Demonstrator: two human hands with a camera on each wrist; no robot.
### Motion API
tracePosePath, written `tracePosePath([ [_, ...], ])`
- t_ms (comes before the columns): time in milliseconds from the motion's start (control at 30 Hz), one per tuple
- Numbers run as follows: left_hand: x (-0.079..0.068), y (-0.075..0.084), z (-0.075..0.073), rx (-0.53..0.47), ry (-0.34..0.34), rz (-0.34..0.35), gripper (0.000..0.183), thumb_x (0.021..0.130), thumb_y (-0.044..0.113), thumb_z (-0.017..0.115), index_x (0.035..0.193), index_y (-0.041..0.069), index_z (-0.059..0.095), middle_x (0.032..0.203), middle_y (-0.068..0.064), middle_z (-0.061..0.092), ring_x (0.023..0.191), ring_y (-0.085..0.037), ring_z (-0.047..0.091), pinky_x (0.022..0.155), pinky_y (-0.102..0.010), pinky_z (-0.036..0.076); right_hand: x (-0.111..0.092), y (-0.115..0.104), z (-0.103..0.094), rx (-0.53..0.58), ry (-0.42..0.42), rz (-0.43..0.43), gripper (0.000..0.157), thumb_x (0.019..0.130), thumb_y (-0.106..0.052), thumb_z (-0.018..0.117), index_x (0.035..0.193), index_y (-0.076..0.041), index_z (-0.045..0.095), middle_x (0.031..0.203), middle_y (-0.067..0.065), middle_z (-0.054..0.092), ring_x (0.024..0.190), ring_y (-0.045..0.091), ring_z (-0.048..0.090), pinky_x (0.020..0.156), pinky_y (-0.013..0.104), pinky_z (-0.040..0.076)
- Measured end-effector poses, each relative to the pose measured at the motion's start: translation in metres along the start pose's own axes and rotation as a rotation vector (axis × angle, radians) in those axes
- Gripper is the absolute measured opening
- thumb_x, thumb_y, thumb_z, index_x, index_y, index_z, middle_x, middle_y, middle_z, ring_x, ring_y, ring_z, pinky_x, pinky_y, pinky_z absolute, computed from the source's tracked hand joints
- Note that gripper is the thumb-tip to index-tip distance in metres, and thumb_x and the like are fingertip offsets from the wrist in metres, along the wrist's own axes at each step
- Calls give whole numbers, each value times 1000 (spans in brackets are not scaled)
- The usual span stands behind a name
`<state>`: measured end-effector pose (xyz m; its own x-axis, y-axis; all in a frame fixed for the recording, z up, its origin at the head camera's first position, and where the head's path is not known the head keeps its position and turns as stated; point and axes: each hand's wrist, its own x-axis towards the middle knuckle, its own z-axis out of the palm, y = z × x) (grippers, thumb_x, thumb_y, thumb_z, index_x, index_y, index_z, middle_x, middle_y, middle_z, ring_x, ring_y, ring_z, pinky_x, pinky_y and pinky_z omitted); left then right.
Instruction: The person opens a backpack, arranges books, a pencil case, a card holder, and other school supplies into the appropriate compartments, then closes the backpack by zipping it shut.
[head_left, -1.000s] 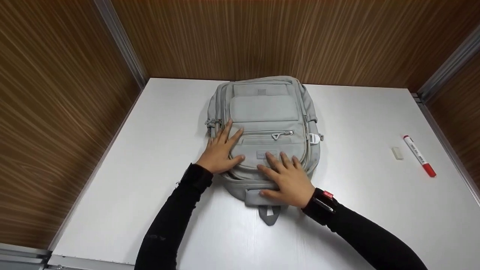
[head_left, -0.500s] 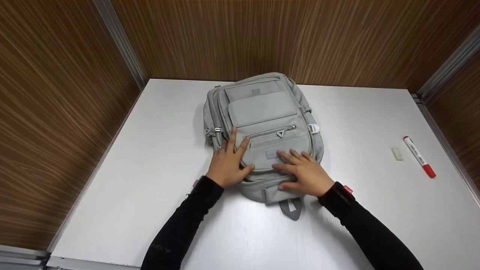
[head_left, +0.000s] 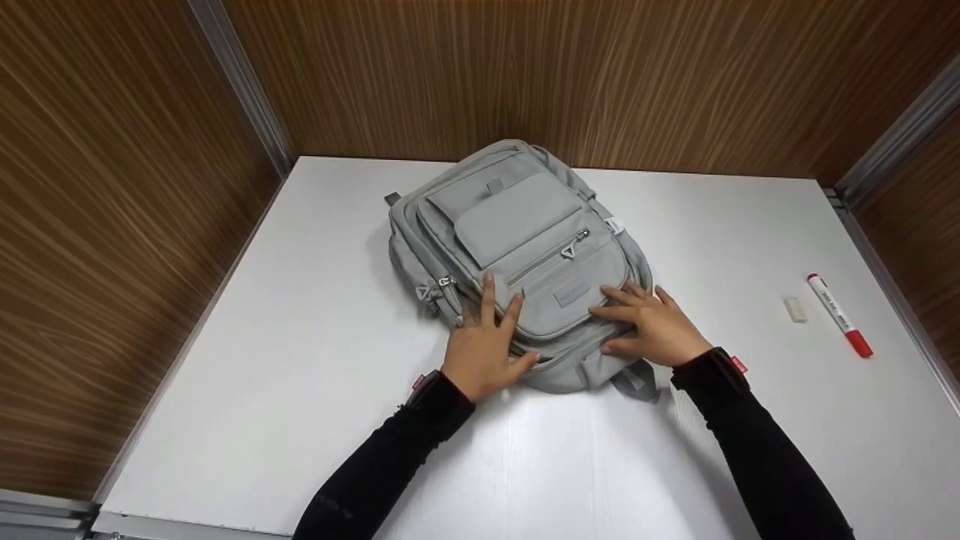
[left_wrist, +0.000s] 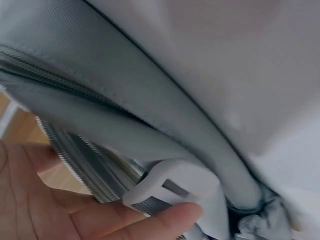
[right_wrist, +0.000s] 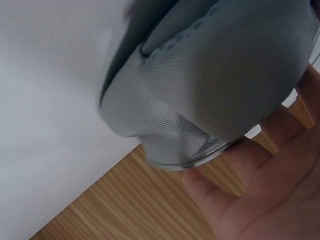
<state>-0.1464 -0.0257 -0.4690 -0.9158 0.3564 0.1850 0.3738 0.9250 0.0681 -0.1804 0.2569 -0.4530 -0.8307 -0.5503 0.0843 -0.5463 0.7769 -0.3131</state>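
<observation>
A grey backpack (head_left: 517,221) lies flat on the white table, front pockets up, turned at a slant with its top toward the back left. My left hand (head_left: 484,352) rests on its lower left side, fingers spread and straight. In the left wrist view, the fingers (left_wrist: 165,220) of that hand lie against a pale plastic buckle (left_wrist: 175,185) beside the zips. My right hand (head_left: 656,324) presses the lower right corner with extended fingers. The right wrist view shows the fingertips of my right hand (right_wrist: 270,185) at the bag's bottom edge.
On the right of the white table (head_left: 247,375) lie a small pale eraser (head_left: 795,309) and a red-capped marker (head_left: 840,315). Wood-grain panels (head_left: 480,75) stand at the back and both sides, close behind the backpack's top.
The backpack has turned anticlockwise from nearly straight, its top shifting left and its bottom right. Both hands have moved rightward with it; the right hand has also gone up the table.
</observation>
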Motion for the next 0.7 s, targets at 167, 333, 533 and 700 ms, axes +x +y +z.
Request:
tracePosePath([
  [167,-2,14,-1,49,-15,12,87,75,75,27,142,19,19,142,-30,2,102,-50,47,39,-30,42,-1,13,-6,-14,2,40,54,68,-42,72,118,-26,58,138,5,36,127,41,19,96,62,9],
  [333,-1,13,-11,62,-31,50,80,78,73,27,141,24,22,141,-29,12,97,-43,53,39,-30,42,1,17,-11,-21,10,62,52,68,-40,73,115,-24,61,138,6,36,127,41,18,97,62,8],
  [533,17,-24,-37,37,71,110,66,85,60,34,141,27,22,139,-14,30,101,-31,52,69,-36,49,4,-6,-10,21,83,42,70,71,-52,66,131,-24,43,142,11,27,126,43,21,96,62,13],
  [700,45,-71,-41,-13,59,46,74,83,64,34,142,33,1,148,-8,-1,130,-41,3,100,-58,6,15,-47,3,-46,98,20,92,68,-69,54,142,-31,15,148,8,0,127,45,12,89,68,19],
])
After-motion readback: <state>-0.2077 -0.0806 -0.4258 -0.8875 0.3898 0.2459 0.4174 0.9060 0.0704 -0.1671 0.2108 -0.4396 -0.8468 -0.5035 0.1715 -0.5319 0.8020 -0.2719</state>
